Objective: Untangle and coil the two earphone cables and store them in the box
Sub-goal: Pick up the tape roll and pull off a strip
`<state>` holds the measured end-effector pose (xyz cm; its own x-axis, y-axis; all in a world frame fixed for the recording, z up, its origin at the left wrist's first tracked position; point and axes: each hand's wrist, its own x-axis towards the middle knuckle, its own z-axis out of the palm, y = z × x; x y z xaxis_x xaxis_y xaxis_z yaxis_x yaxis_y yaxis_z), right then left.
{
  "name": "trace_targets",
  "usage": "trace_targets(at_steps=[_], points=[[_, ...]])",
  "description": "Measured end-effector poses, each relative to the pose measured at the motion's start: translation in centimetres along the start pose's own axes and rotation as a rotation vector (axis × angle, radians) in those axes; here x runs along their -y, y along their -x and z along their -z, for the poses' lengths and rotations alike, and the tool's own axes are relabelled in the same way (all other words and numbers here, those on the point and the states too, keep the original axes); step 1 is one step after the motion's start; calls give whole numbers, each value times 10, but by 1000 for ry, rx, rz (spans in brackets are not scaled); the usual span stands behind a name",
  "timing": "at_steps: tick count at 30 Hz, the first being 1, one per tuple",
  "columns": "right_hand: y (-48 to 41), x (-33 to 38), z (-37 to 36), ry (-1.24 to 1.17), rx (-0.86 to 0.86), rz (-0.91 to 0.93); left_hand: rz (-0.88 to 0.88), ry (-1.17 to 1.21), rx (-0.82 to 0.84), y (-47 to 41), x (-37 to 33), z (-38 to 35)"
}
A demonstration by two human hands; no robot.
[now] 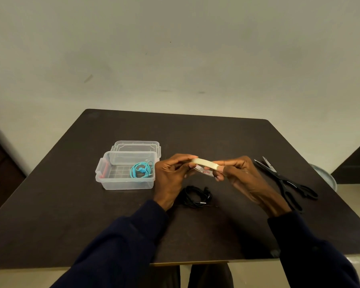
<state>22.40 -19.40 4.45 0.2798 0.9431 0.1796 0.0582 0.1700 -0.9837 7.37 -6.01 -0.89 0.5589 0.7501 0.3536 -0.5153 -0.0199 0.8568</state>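
Head view: a dark table [112,215] stands against a pale wall [175,48], and both hands meet above its middle. The left hand [170,175] and the right hand [239,175] hold a roll of tape [204,166] between them, seen nearly edge-on. The left fingers [185,157] curl over the roll's left end with the thumb under it; the right fingers [227,163] are closed on its right end, one fingertip pressed on the pale outer band. Both hands are closed in a pinching grip — neither has hold of a cable. Dark blue sleeves [121,246] cover both forearms.

To the left of the hands sits a clear box [104,179], open, with red latches on its left wall. The teal earphones [141,170] lie coiled inside it, toward its right end. The clear lid [136,145] lies just behind the box, touching or nearly touching its far rim.

The black earphones [195,197] lie in a loose coil on the table below the hands, near the left wrist, the plug pointing right — outside the box and well apart from the teal pair.

Black scissors [287,181] lie to the right of the right hand, blades slightly parted and pointing away, handles toward the near edge. A grey round object [326,175] shows past the table's right edge; what it is cannot be told.
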Motion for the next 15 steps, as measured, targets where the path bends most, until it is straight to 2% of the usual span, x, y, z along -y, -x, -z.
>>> trace_targets(at_steps=[3,8,15], points=[[1,0,0,-5,35,-1,75,69,-9,1,1,-1],[4,4,-3,-60,-7,-27,199,162,-11,2,0,0],[4,4,-1,-115,15,-34,264,231,-2,1,-4,-4]])
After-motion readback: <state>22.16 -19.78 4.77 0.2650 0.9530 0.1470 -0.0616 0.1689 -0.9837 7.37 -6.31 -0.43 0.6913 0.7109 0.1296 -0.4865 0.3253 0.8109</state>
